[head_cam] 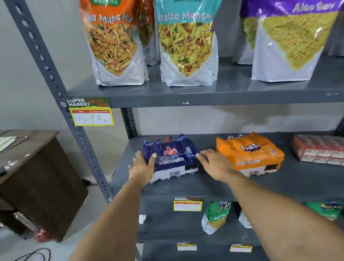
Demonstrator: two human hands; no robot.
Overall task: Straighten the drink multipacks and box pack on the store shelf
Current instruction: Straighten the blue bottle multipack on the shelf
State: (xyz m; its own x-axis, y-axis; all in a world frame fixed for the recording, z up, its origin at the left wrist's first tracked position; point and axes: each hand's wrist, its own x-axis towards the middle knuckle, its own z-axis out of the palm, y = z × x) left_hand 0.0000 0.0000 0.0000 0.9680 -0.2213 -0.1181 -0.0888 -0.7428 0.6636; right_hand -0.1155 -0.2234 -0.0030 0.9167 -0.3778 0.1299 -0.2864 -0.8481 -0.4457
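Head view: both hands at the blue Thums Up multipack [170,158] on the middle shelf [213,186].

Left hand [142,167] lies flat against the pack's left side, fingers spread, thumb over its top edge. Right hand [216,160] is open, fingertips touching the pack's right side; the hand sits between it and the orange Fanta multipack [250,153], which lies slightly skewed just beside. Red box pack [331,149] lies well apart to the right on the same shelf. Balaji snack bags [186,43] stand on the shelf above. Yellow price tag [91,115] hangs on that shelf's edge. Brown desk [24,164] at left.
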